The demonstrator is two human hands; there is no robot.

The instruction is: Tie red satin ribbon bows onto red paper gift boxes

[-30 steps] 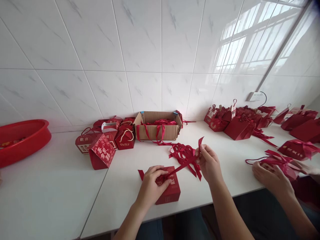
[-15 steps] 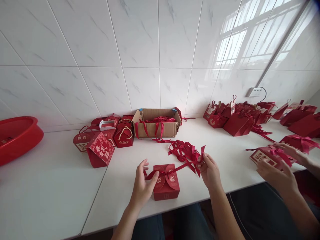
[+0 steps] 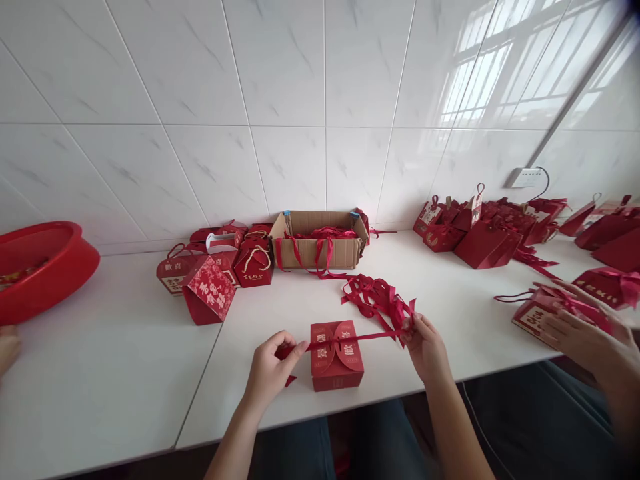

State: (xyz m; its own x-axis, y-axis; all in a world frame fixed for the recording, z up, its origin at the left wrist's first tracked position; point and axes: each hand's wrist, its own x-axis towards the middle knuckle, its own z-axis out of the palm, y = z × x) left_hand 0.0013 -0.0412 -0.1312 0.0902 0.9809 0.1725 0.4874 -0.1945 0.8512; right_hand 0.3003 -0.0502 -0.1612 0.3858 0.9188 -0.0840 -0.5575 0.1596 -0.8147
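A red gift box (image 3: 338, 373) with petal-shaped lid flaps and pale lettering sits on the white table near its front edge. Across its top runs a red ribbon (image 3: 373, 336), stretched fairly straight between my two hands. My left hand (image 3: 274, 365) pinches one end at the box's left, and a short tail hangs below the fingers. Right of the box, my right hand (image 3: 424, 341) is closed on the other end. Just behind that hand lies a loose heap of red ribbons (image 3: 373, 297).
A cardboard box (image 3: 320, 253) of ribbons stands by the tiled wall. Red gift boxes (image 3: 209, 290) cluster left of it, several more (image 3: 487, 243) to the right. A red basin (image 3: 50, 273) is far left. At right, another person's hands (image 3: 595, 340) touch a gift box (image 3: 535, 313).
My left hand has moved left and closed on the ribbon, which is now pulled straighter across the box. Another person's hand has appeared at the left edge below the basin.
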